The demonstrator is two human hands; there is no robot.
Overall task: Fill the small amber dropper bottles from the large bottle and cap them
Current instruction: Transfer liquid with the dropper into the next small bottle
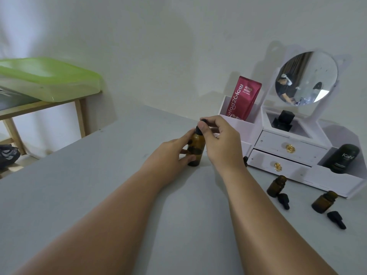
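While both hands work at the middle of the grey table (pixel 89 195), there is only one view to note.

Head view. The large amber bottle (pixel 195 144) stands on its base on the table, long axis vertical, a little in front of the white organiser (pixel 288 149).

- **Left hand:** The left hand (pixel 170 155) comes at the bottle from the left. Its fingers and thumb are curled round the glass body, steadying it. The base looks to be on the table, though the fingers hide part of it.
- **Right hand:** The right hand (pixel 222 143) reaches in from the right and above. Its thumb and forefinger are pinched together on the black dropper cap (pixel 199 128) at the neck, and the other fingers are loosely bent.
- **Cap:** I cannot tell whether it is threaded tight or already loose.

Two small amber bottles stand open-necked well to the right of both hands, near the organiser's front edge. One is nearer (pixel 276 186) and one further right (pixel 325 202). A black dropper top lies on the table just beside each (pixel 284 201) (pixel 336 220). A further dark piece shows past the right wrist, too hidden to name.

Judgement: the step in hand is opening the large bottle. The twist runs about the vertical axis, so the left grip must resist it. Neither small bottle looks filled or capped. They lie on the right-hand side, so the right hand is the nearer one to them.
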